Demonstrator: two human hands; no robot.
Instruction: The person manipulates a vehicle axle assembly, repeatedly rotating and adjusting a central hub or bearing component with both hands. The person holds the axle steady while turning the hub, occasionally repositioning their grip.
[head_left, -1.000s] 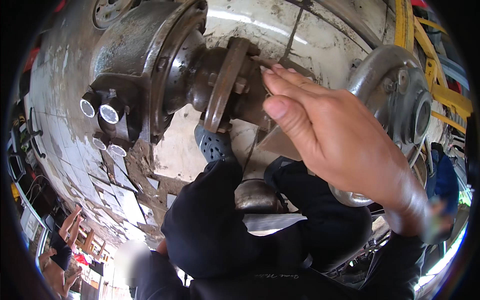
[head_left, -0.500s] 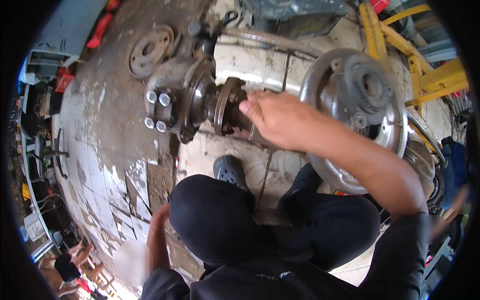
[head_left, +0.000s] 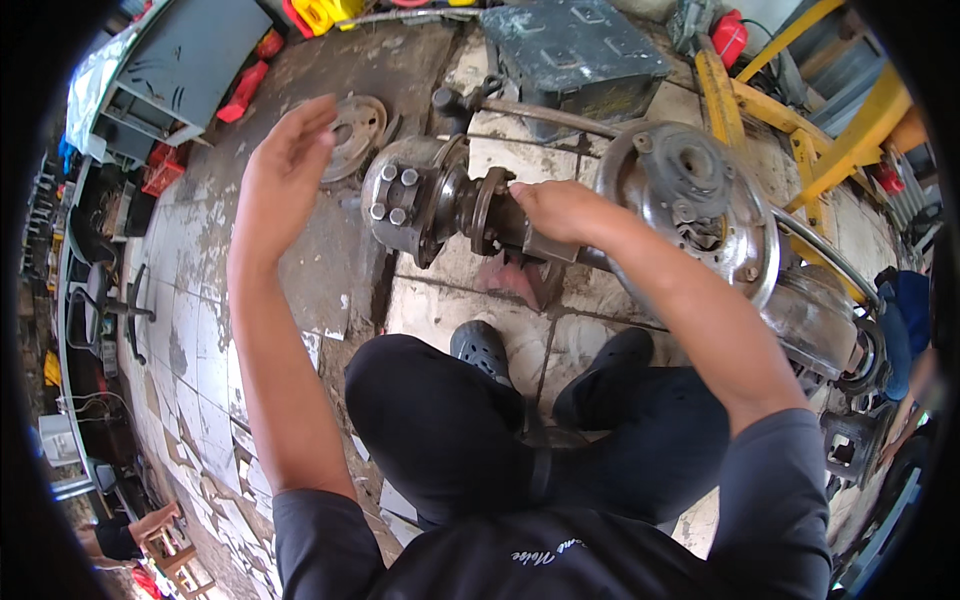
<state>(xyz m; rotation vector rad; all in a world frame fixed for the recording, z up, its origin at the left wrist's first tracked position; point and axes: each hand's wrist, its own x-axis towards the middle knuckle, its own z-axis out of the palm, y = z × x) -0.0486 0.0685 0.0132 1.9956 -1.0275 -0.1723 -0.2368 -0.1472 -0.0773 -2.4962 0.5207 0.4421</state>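
Axle assy (head_left: pixel 462 203) is over the tiled floor (head_left: pixel 430 310), ahead of the grey clogs (head_left: pixel 478 350), its L end w/ bolts (head_left: pixel 409 177) reaching past the tile edge to the brown concrete (head_left: pixel 330 270). R hand (head_left: pixel 562 212) rests on it just beside the flange (head_left: pixel 490 210); its fingertips are partly hidden, so can't tell if they grip. L hand (head_left: pixel 287 170) is raised near the round metal disc (head_left: pixel 365 128), fingers loosely apart.

Left hand (head_left: pixel 283 178) free, fingers (head_left: pixel 300 122) loosely bent, angled toward right-hand side; left forearm (head_left: pixel 275 370) almost straight below it. Right hand (head_left: pixel 560 210) well apart, back up, finger curl partly hidden; right forearm (head_left: pixel 690 310) slants down-right from it.
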